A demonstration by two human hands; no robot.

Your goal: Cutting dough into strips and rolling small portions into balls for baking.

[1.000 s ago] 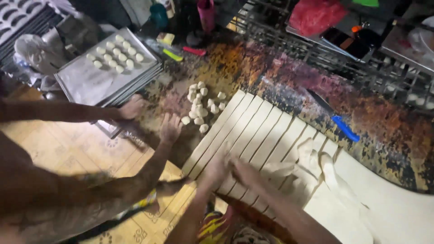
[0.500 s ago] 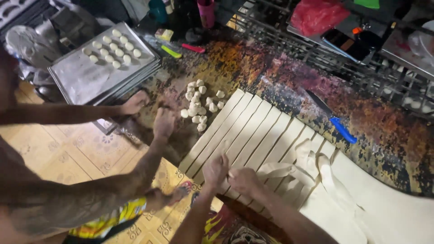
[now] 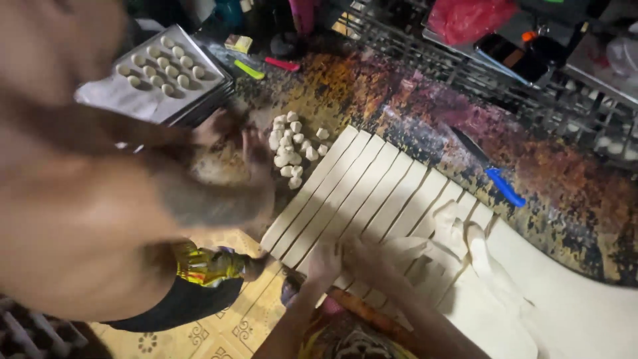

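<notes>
Dough sheet (image 3: 372, 193), cut into long parallel strips, lies on the speckled worktop (image 3: 412, 106). Left hand (image 3: 323, 260) and right hand (image 3: 372, 256) rest side by side on the strips' near ends; whether the fingers pinch dough cannot be told (motion blur). Small dough pieces (image 3: 292, 149) sit heaped just beyond the strips. A co-worker's hand (image 3: 256, 147) touches that heap. A tray (image 3: 119, 100) of shaped pieces stands far left; a blue-handled knife (image 3: 504, 187) lies right.

I'm looking into a small food-making kitchen: a mottled stone table (image 3: 399, 100) carries a dough sheet cut into strips (image 3: 372, 193), cut dough pieces (image 3: 292, 149) at eleven o'clock, and a filled baking tray (image 3: 166, 73) beyond.
</notes>
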